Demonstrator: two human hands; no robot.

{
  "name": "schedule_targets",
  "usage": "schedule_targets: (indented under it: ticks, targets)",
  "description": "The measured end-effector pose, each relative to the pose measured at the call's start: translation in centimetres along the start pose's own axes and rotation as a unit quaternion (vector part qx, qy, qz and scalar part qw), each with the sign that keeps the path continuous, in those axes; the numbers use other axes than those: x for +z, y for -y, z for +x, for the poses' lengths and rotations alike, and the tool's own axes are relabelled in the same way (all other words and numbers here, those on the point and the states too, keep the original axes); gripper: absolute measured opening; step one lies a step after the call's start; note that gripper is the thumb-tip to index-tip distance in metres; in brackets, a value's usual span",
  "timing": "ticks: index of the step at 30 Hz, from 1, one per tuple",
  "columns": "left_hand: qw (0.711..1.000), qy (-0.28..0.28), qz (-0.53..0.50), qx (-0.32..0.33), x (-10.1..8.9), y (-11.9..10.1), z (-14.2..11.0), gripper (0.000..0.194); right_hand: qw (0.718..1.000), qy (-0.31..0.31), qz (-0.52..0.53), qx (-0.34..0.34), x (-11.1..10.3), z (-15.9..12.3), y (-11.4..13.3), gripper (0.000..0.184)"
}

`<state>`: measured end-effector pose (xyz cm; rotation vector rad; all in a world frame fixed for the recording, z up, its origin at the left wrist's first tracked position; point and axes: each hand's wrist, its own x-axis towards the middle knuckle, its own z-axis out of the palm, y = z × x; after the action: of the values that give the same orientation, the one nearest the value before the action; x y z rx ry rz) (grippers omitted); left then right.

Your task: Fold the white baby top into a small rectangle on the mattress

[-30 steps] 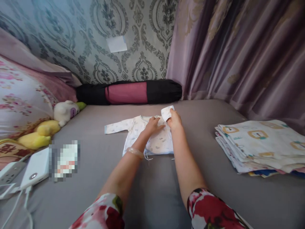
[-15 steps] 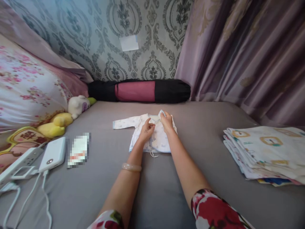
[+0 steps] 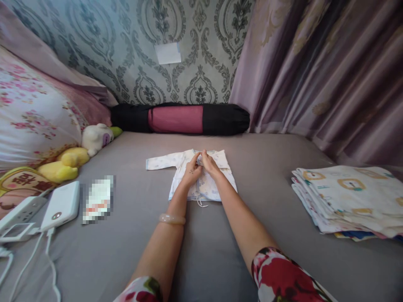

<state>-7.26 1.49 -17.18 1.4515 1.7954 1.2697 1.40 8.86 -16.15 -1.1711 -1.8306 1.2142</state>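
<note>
A small white baby shirt (image 3: 214, 184) lies flat on the grey bed sheet (image 3: 204, 251), its left sleeve (image 3: 160, 162) stretched out to the left. The right sleeve is folded in over the body. Both my hands meet near the shirt's neckline. My left hand (image 3: 192, 170) rests on the cloth with its fingers curled, pinching fabric at the middle. Fingers together, my right hand (image 3: 208, 161) presses on the folded sleeve right beside the left hand. A pale bangle (image 3: 171, 219) sits on my left wrist.
A stack of folded printed cloths (image 3: 349, 199) lies at the right. A black and pink roll (image 3: 181, 118) lies along the wall. Plush toys (image 3: 80, 153), a white power bank (image 3: 61, 205) with cables and a power strip (image 3: 17, 214) are at the left. Curtains (image 3: 315, 71) hang at the right.
My right hand brought the lifted right sleeve down and leftward over the shirt's body. It now lies folded flat, and both hands have come together at the neckline.
</note>
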Motion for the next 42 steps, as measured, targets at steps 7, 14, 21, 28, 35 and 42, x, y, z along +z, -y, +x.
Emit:
schedule_targets:
  ticks: [7, 14, 21, 28, 35, 42]
  targets:
    - [0.999, -0.019, 0.049, -0.005, -0.2, -0.2, -0.2, 0.052, 0.986, -0.051, -0.153, -0.033, -5.2, 2.4, -1.1, 0.031]
    - [0.999, -0.029, 0.034, 0.004, -0.1, -0.4, 0.2, 0.039, 0.932, 0.024, -0.359, -0.044, -10.7, 4.5, -2.2, 0.032]
    - [0.997, -0.060, 0.041, 0.021, 0.5, 1.3, 1.0, 0.035, 0.913, 0.070, -0.392, -0.095, -11.1, 6.0, -2.8, 0.029]
    - [0.986, -0.027, 0.157, 0.051, 0.9, 2.0, 1.4, 0.039, 0.884, 0.055, -0.452, -0.110, -11.0, 5.1, -4.3, 0.033]
    - [0.977, -0.004, 0.203, 0.059, 0.8, 1.7, 1.4, 0.041, 0.860, -0.012, -0.488, -0.152, -8.2, 2.1, -3.0, 0.041]
    - [0.964, -0.004, 0.256, 0.071, 1.0, 1.7, 0.9, 0.042, 0.881, 0.107, -0.439, -0.142, -3.4, -1.1, -1.4, 0.056]
